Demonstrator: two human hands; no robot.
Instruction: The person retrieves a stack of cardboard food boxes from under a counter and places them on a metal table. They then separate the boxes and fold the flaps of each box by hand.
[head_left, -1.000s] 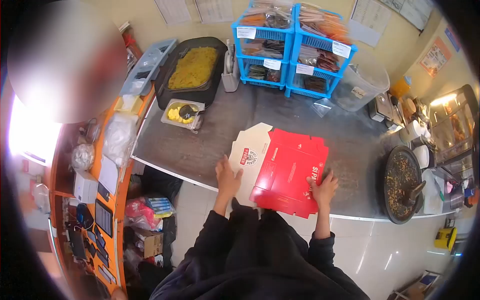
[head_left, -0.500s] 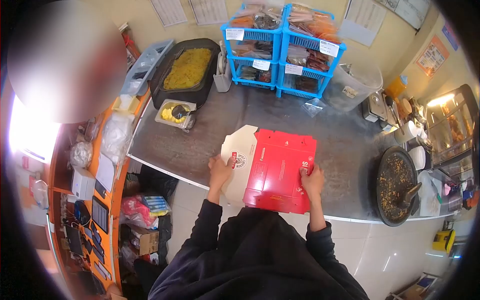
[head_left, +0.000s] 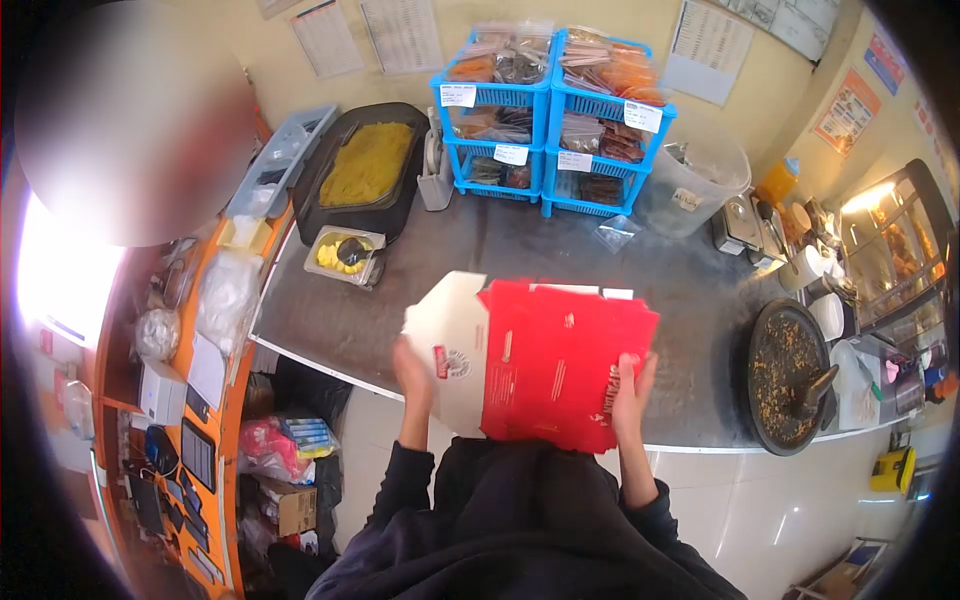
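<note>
A flattened cardboard food box (head_left: 560, 365), red with a cream flap and a printed round logo, is held up over the counter's front edge. My left hand (head_left: 413, 378) grips the outer edge of the cream flap, its fingers partly hidden at the edge. On the other side my right hand (head_left: 632, 398) clasps the red panel's right edge, thumb on the front face. Slightly offset edges at the top and right suggest more than one layer of card.
Behind the box on the dark counter (head_left: 490, 240) stand blue tiered racks (head_left: 545, 125) of bagged goods and a clear bucket (head_left: 690, 190). A stone mortar (head_left: 785, 375) sits at right. To the left are a tray of yellow food (head_left: 365, 165) and a small tub (head_left: 345, 255).
The box has come closer to me and tilted up, with its red panel looking larger. My left hand has shifted left and down, my right hand slightly down. The camera view has tilted slightly.
</note>
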